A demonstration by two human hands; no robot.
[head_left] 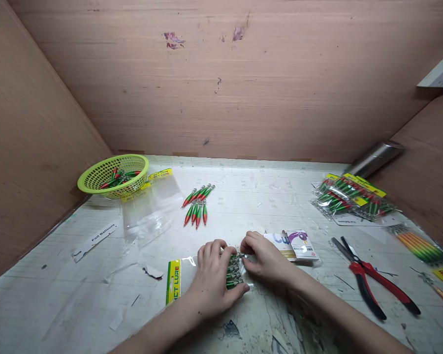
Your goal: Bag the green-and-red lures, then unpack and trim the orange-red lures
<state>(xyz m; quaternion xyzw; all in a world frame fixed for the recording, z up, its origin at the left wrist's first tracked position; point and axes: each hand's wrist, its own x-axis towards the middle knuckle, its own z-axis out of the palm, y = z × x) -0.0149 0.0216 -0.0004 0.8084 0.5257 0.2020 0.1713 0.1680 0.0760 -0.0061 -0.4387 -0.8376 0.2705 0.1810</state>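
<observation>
A clear plastic packet point(184, 268) with a yellow header lies flat on the table, its header toward the left. Inside it, a row of green fishing lures point(234, 275) shows with metal rings at the right end. My left hand point(214, 273) rests over the packet, fingers curled along its far side and thumb along its near side, gripping it; the hand hides part of the lures. At the packet's right end, my right hand point(262, 258) pinches the edge near the rings with thumb and forefinger. Beyond both hands, several loose red-and-green lures point(197, 209) lie in two rows.
A yellow-green basket point(140, 169) of lures stands at back left beside empty clear bags point(143, 216). Filled lure packets point(354, 196) are piled at right, near a metal cylinder point(376, 157). Red-handled pliers point(369, 280) and a printed card point(302, 245) lie right of my hands.
</observation>
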